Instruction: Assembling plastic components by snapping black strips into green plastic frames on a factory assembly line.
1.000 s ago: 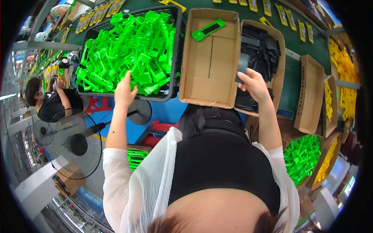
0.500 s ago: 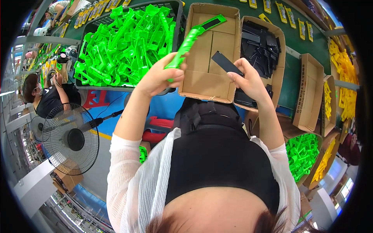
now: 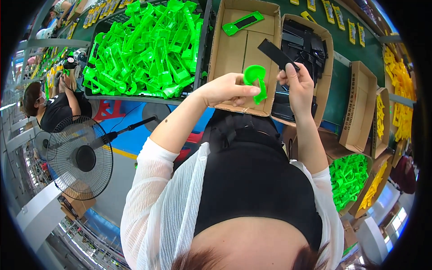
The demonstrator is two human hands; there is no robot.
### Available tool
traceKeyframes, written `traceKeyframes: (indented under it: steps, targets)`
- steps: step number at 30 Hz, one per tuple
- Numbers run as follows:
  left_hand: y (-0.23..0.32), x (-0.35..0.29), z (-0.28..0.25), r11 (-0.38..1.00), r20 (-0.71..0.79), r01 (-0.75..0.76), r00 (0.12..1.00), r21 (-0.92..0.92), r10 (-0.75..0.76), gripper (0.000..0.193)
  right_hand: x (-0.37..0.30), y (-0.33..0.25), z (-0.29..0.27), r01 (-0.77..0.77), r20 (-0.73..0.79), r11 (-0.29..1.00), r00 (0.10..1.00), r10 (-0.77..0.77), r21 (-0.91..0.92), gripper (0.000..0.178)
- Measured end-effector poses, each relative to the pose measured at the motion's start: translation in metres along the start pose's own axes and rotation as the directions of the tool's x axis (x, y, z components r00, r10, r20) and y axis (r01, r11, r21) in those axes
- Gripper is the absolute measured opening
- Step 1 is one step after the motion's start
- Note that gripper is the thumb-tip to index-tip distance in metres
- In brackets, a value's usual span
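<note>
My left hand [image 3: 230, 91] is closed on a green plastic part [image 3: 254, 75] with a round, cup-like end, held over the near half of a cardboard box [image 3: 222, 57]. Between the thumb and fingers of my right hand [image 3: 298, 84] is a flat black strip [image 3: 276, 53], tilted up to the left above the box's right wall. At the far end of that box lies another green plastic part, a finished-looking piece [image 3: 243, 23] with a black strip set in its handle.
Left of the box stands a dark crate [image 3: 198, 85] heaped with green parts [image 3: 144, 49]. A carton [image 3: 330, 63] of black strips [image 3: 306, 45] adjoins its right side. Farther right is a narrow carton [image 3: 358, 108]. A fan [image 3: 85, 158] and a co-worker [image 3: 56, 103] are at left.
The green part with the black strip has left my left hand and lies in the box. My left hand now holds a different green part. My right hand moved slightly right with its strip.
</note>
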State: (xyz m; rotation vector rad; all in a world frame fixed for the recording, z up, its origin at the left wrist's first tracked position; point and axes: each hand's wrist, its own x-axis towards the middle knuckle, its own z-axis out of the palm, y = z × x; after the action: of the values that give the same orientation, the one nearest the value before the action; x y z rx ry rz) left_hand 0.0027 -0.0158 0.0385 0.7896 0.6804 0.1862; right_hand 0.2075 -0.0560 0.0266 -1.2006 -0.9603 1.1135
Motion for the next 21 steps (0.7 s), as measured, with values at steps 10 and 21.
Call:
traceKeyframes:
  steps: [10, 21]
  targets:
    - [-0.026, 0.009, -0.014, 0.898, -0.331, -0.288, 0.927, -0.333, 0.174, 0.020, -0.017, 0.013, -0.005, -0.164, -0.001, 0.986, 0.986, 0.164, 0.043, 0.018]
    - [-0.039, 0.005, -0.006, 0.762, -0.477, -0.410, 0.866, -0.501, 0.152, 0.019, -0.001, -0.017, -0.037, -0.156, -0.179, 0.984, 0.969, 0.169, 0.084, 0.016]
